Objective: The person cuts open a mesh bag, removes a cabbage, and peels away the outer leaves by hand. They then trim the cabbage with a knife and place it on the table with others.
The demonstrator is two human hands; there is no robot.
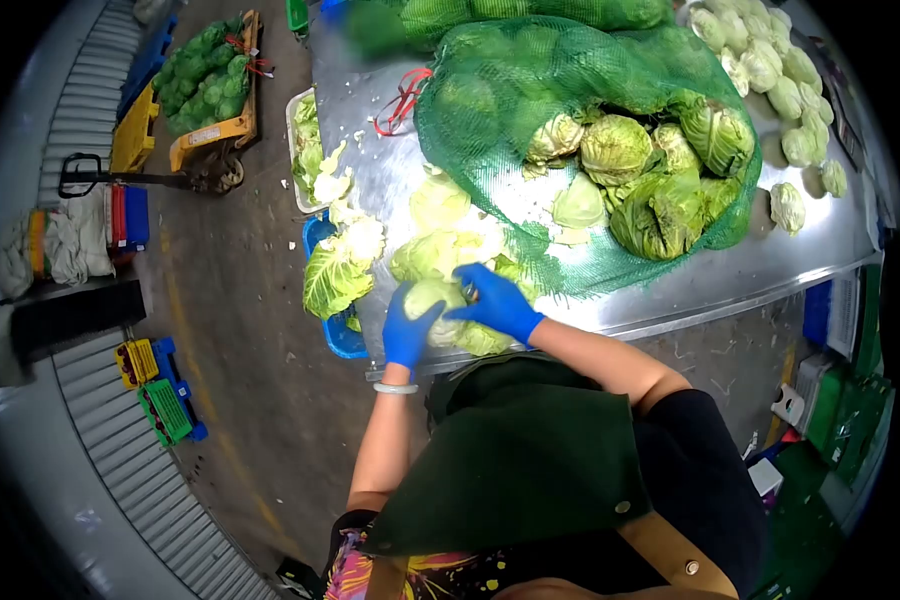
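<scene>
A pale green cabbage (433, 298) is held at the near edge of the metal table (610, 318). My left hand (408, 332), in a blue glove, grips its left side and is slightly blurred. My right hand (502, 303), also gloved in blue, is closed at the cabbage's right side; a small dark, shiny thing shows between its fingers, too little visible to name. Loose cabbage leaves (440, 250) lie beyond and under the hands. To the right, a green mesh bag (490, 130) lies open, with whole cabbages (615, 150) showing at its mouth.
Pale trimmed cabbages (760, 65) are gathered at the far right of the table. A blue bin (345, 338) and a white tray (303, 200), both with leaves, stand along the left edge. A yellow pallet jack (210, 140) carries another full mesh bag on the floor.
</scene>
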